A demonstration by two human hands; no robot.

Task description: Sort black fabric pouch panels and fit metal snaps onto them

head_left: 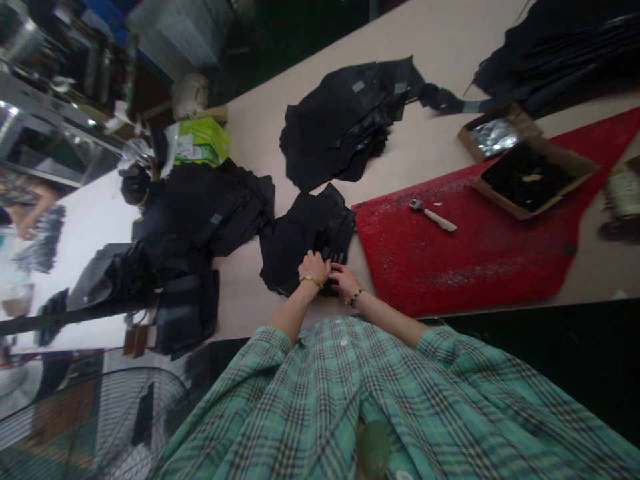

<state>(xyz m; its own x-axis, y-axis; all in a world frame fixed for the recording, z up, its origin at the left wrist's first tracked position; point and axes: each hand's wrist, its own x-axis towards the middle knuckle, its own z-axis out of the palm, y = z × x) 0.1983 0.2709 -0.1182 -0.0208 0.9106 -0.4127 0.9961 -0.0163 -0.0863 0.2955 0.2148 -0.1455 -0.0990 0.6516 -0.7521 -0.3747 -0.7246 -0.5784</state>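
A small stack of black fabric pieces (305,233) lies on the pale table (440,47) right in front of me. My left hand (315,268), with a gold bracelet at the wrist, has its fingers curled onto the near edge of the stack. My right hand (344,279), wearing a dark bead bracelet, pinches the same edge beside it. Both hands touch each other over the fabric. What the fingertips grip beyond the cloth is too small to tell.
A red mat (475,253) lies to the right with a white-handled tool (434,216) and a cardboard tray of dark bits (530,177). Another tray (495,133) holds shiny pieces. More black fabric piles (345,120), (200,220) sit farther back and left. A green box (203,141) stands beyond; a fan guard (100,420) is at lower left.
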